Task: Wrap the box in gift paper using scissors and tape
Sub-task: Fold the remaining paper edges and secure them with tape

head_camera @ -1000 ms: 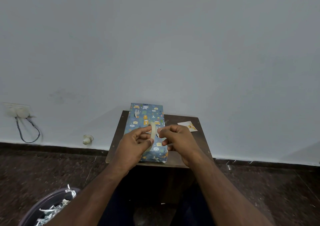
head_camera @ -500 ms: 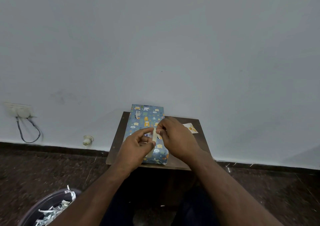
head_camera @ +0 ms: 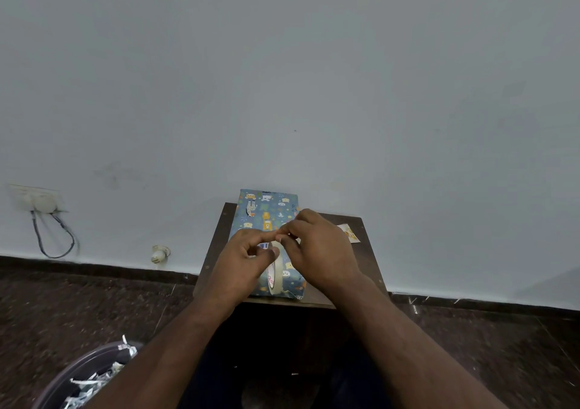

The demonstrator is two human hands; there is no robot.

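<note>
My left hand (head_camera: 241,262) is curled round the tape roll (head_camera: 274,269), holding it on edge just above the box (head_camera: 266,217). My right hand (head_camera: 317,251) has its fingertips (head_camera: 284,231) pinched together at the top of the roll, right where the left thumb sits; I can't make out the tape end itself between them. Both hands hover over the near half of the box. The box, wrapped in blue paper with small animal prints, lies lengthwise on the table (head_camera: 367,270), its far end against the wall (head_camera: 314,78). A small paper scrap (head_camera: 348,233) lies on the table to the right, partly behind my right hand. Down at lower left, a bin (head_camera: 78,377) holds paper cuttings.
</note>
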